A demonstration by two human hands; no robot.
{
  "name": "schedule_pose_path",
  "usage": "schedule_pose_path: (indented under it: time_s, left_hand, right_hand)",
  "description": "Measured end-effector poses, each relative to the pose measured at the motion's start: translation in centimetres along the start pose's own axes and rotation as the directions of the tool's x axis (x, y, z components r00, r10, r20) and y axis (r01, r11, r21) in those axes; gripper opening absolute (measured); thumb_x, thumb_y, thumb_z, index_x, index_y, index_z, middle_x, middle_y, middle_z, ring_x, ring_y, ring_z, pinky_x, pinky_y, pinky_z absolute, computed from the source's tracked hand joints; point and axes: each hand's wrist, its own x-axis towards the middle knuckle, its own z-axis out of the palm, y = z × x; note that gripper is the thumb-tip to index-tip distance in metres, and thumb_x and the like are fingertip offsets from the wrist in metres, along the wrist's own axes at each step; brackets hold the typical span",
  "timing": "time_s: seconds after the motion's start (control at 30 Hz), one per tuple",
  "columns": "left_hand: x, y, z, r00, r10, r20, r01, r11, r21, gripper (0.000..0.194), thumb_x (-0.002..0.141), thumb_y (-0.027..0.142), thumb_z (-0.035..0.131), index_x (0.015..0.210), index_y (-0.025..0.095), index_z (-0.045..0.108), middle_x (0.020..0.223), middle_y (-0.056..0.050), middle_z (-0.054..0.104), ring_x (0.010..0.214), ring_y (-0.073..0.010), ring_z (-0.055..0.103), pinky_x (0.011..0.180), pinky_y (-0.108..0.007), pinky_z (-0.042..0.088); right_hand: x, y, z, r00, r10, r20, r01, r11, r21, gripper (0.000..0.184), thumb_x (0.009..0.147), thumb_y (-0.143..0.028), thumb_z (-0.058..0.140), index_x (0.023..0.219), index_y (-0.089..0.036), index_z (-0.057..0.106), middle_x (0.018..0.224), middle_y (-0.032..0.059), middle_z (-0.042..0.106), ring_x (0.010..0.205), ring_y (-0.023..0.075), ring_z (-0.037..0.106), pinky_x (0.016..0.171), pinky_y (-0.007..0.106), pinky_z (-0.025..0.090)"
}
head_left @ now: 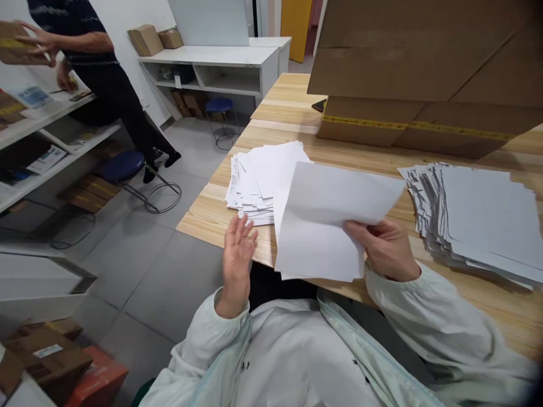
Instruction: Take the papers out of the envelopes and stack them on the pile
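Note:
My right hand [388,246] grips a few white sheets of paper [326,220] by their right edge, thumb on top. The sheets are tilted over the table's front edge, and the top one bends slightly. My left hand [238,254] is raised to the left of them, palm up with fingers apart, touching nothing. Just beyond it lies a loose stack of white papers [263,169], partly covered by the held sheets. To the right of my right hand sits a larger, uneven stack of papers [487,215].
Large cardboard boxes [382,118] stand at the back of the wooden table [280,107]. At far left, a person [93,62] holds a carton [21,45] beside a white shelf. Blue stools [123,167] stand on the floor; more cartons [51,356] lie at lower left.

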Motion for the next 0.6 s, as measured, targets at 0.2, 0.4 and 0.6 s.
schedule_pose_path:
  time_s: [0.2,0.4,0.6]
  left_hand:
    - [1.7,-1.1,2.4,0.839,-0.425,0.339,0.508,0.836,-0.21,0.047,0.075,0.045,0.079,0.113,0.017,0.072,0.117,-0.01,0.075,0.127,-0.0333,0.061,0.108,-0.045,0.049]
    - [1.6,-0.9,3.8,0.826,-0.384,0.413,0.506,0.827,-0.244,0.056,0.088,0.067,0.055,0.119,0.023,0.068,0.129,-0.008,0.07,0.136,-0.0316,0.053,0.11,-0.048,0.047]
    - [1.7,-1.9,4.2,0.846,-0.436,0.307,0.515,0.816,-0.262,0.038,0.078,0.04,0.08,0.106,0.015,0.071,0.113,-0.01,0.076,0.122,-0.029,0.065,0.105,-0.039,0.053]
  right_hand:
    - [-2.0,2.1,-0.9,0.996,-0.024,0.091,0.027,0.999,-0.039,0.022,0.062,-0.041,0.087,0.076,-0.027,0.078,0.087,0.003,0.078,0.079,0.0255,0.072,0.072,0.042,0.061]
    - [-1.0,2.4,-2.7,0.985,0.125,0.119,-0.106,0.982,-0.156,0.028,0.068,-0.05,0.081,0.076,-0.024,0.076,0.074,0.0015,0.075,0.06,0.0186,0.064,0.054,0.032,0.053]
    - [-1.1,3.0,-3.2,0.972,0.211,0.102,-0.203,0.976,-0.081,0.037,0.07,-0.059,0.079,0.08,-0.024,0.071,0.076,0.0033,0.073,0.062,0.0193,0.064,0.056,0.033,0.052]
